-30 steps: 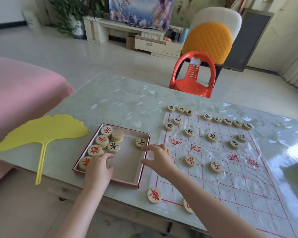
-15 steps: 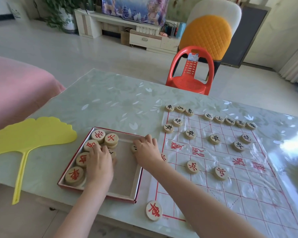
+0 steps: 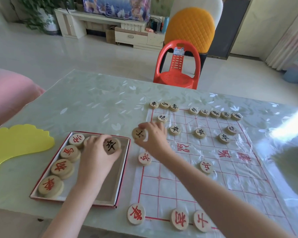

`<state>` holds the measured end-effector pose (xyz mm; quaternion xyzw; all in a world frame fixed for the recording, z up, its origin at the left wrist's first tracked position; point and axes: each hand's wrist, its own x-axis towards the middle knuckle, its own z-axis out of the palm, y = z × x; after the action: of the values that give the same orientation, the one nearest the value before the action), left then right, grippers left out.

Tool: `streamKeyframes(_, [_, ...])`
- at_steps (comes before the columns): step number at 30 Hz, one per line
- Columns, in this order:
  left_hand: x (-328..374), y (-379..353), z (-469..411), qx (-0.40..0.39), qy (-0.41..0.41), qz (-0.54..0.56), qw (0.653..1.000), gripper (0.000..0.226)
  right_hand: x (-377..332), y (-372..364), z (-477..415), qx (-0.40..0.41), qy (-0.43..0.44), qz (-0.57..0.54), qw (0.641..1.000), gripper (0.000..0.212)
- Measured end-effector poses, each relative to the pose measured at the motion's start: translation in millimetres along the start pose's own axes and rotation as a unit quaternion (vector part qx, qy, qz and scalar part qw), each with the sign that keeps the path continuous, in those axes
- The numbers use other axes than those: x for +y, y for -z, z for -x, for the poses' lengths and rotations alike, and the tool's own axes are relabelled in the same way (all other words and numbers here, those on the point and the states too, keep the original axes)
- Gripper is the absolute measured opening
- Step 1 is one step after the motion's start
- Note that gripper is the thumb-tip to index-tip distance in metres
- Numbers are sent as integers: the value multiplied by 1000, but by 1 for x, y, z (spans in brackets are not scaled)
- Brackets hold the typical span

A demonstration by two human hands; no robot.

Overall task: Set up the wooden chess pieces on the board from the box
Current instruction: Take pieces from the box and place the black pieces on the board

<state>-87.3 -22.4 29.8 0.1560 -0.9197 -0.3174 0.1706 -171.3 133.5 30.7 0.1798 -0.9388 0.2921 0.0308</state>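
A red-rimmed box (image 3: pixel 122 172) lies left of the plastic chess board (image 3: pixel 205 170). Several wooden discs with red characters (image 3: pixel 62 167) remain along the box's left side. My left hand (image 3: pixel 96 157) is over the box and pinches a black-lettered disc (image 3: pixel 111 146), lifted and tilted toward me. My right hand (image 3: pixel 153 140) is at the board's left edge and pinches another black-lettered disc (image 3: pixel 140 134) above the table. Black pieces (image 3: pixel 205 112) line the far rows. Red pieces (image 3: pixel 179 219) stand along the near edge.
A yellow leaf-shaped fan (image 3: pixel 15 145) lies on the table left of the box. A red plastic chair (image 3: pixel 177 66) stands beyond the far table edge. A pink cushion (image 3: pixel 9 93) is at the left. Glare covers the board's right side.
Both hands reached into the box and came up, each with a black-lettered disc. My right hand has carried its disc out of the box to the board's left edge.
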Motion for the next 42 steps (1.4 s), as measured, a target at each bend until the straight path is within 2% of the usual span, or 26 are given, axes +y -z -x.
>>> streamKeyframes(3, [43, -24, -3, -31, -39, 88, 995, 37, 49, 44, -6, 20, -72, -22, 997, 48])
streamKeyframes(7, [92, -70, -11, -67, -61, 133, 987, 41, 110, 84, -12, 56, -125, -40, 990, 49])
streamKeyframes(13, [143, -137, -24, -122, -94, 148, 977, 47, 179, 104, -46, 85, -120, -4, 989, 49])
streamKeyframes(17, [152, -168, -34, -143, -102, 139, 975, 45, 208, 96, -92, 64, -121, 18, 990, 50])
streamKeyframes(24, [151, -194, -49, -157, -95, 125, 975, 42, 234, 72, -151, 32, -131, 32, 990, 46])
streamKeyframes(29, [150, -198, -50, -160, -97, 119, 975, 40, 239, 63, -163, 57, -115, 32, 991, 47])
streamKeyframes(36, [149, -193, -47, -160, -99, 115, 975, 39, 243, 49, -156, 35, -120, 52, 991, 55])
streamKeyframes(39, [149, -191, -45, -164, -104, 111, 975, 41, 236, 57, -145, 64, -99, 28, 993, 53])
streamKeyframes(42, [157, -192, -42, -168, -103, 111, 974, 43, 237, 75, -117, 109, -75, 1, 991, 38])
